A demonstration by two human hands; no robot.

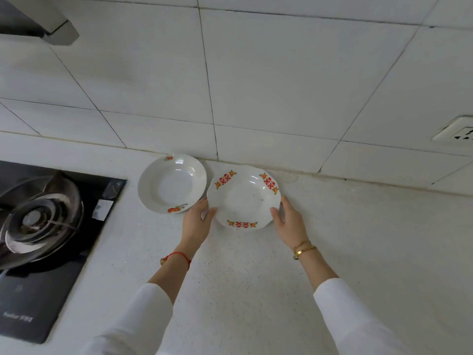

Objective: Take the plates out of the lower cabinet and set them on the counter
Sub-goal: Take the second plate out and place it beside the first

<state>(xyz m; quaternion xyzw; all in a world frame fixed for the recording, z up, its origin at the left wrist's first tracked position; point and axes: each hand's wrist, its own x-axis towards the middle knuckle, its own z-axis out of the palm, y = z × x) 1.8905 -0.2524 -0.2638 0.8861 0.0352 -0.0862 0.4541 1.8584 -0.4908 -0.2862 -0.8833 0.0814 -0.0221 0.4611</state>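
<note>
— Where is the plate with the red double-happiness marks [243, 198] against the hands?

— Between them. The left hand [197, 219] has it at the near-left rim, thumb lying over the edge and the fingers going out of sight under or behind it. The right hand [288, 219] has the near-right rim the same way: thumb on top of the rim, fingers round the outer edge.

— Is it down on the counter [256, 278]?

— It sits low over the speckled white counter near the wall tiles [256, 85], but whether its base is touching I cannot tell. It looks roughly level.

— And the other plate?

— The plate with the orange fruit print [172, 183] lies flat on the counter to the left, close to the wall. The held plate's left rim overlaps or touches its right edge; from this view I cannot say which. The left hand's fingers are just beside its near edge.

— How do the arms lie?

— Both reach forward from the bottom of the view in white sleeves [353, 311], forearms converging toward the plate. A red string bracelet [179, 256] is on the left wrist, gold bangles [304, 248] on the right.

— Anything else around?

— A black gas hob [38, 290] with its burner [38, 216] at the left, well apart from the hands, and a wall socket [458, 130] at the far right.
</note>
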